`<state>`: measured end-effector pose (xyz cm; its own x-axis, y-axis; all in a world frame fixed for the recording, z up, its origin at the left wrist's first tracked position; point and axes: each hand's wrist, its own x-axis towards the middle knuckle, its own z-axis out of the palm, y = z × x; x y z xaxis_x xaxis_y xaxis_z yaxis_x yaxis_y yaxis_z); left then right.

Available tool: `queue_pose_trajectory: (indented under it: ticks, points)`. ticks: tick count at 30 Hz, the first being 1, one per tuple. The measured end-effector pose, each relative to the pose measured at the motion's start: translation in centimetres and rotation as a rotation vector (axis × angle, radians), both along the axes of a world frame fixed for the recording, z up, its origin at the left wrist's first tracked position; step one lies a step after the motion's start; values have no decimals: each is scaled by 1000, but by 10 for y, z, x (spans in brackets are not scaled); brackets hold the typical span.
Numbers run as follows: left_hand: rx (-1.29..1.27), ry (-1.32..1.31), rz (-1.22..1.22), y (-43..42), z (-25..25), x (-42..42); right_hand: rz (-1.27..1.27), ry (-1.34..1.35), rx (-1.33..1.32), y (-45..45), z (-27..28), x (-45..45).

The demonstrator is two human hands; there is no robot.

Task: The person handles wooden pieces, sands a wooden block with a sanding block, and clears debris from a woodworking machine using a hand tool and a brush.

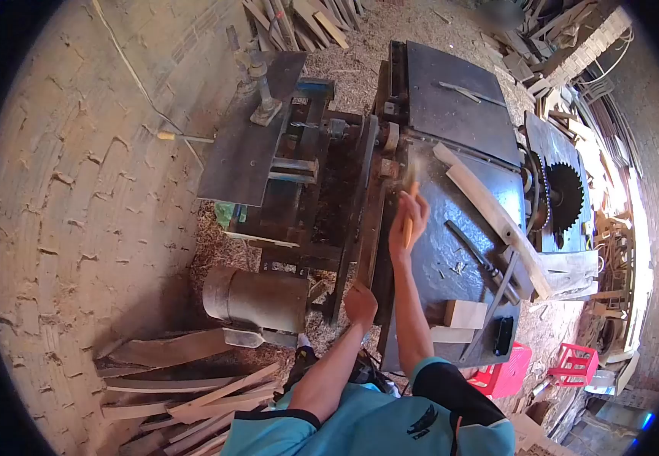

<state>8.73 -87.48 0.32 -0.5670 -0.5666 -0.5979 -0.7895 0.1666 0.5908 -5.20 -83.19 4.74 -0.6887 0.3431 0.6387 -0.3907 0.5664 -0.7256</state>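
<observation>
My right hand (409, 222) is closed around the orange handle of a brush (413, 188) over the left side of the dark metal machine table (439, 235). The brush's far end is blurred, close to the machine's cutter area. Lower and to the left, my left hand (360, 305) is curled against the near end of the machine's long edge bar (372, 254). Its fingertips are hidden, so what they grip cannot be made out. A long curved piece of wood (493, 216) lies across the table, right of my right hand, beside a dark metal rod (470, 247).
A motor (257, 295) sits at lower left above stacked curved boards (185, 391). Toothed circular saw blades (565, 196) stand at the right. A wood block (465, 314) rests on the table's near end, with red plastic stools (574, 365) beyond. Wood shavings (375, 19) cover the floor.
</observation>
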Motion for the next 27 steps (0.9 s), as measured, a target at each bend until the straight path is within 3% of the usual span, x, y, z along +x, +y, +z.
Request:
queue_pose_trajectory:
  ticks: [2, 5, 6, 8, 10, 13, 16, 19, 24, 27]
  points:
    - [21, -18, -11, -5, 13, 0, -39, 120, -19, 3, 15, 9]
    - [-13, 16, -11, -4, 8, 2, 116, -277, -45, 11, -17, 1]
    - [-19, 1, -22, -3, 0, 4, 128, -389, -188, 9, -22, -14]
    - [-27, -18, -32, 0, -19, 3, 63, -27, -82, 13, 0, -37]
    - [-25, -67, -31, -2, 6, -2, -5, 201, -96, 6, 36, -37]
    - [-28, -87, -18, -5, 5, -1, -104, -129, -104, 11, 42, 5]
    - [-39, -9, -13, 0, 0, 3, 65, -452, -192, 20, 11, 32]
    - [-43, 30, -14, 0, -6, 2, 374, -818, -177, 33, 15, 54]
    - [-19, -47, -37, -2, -13, 1, 536, -1110, -714, 38, 74, 93]
    - [-54, -4, -10, 0, -7, 2, 549, -1271, -1114, 41, 77, 91]
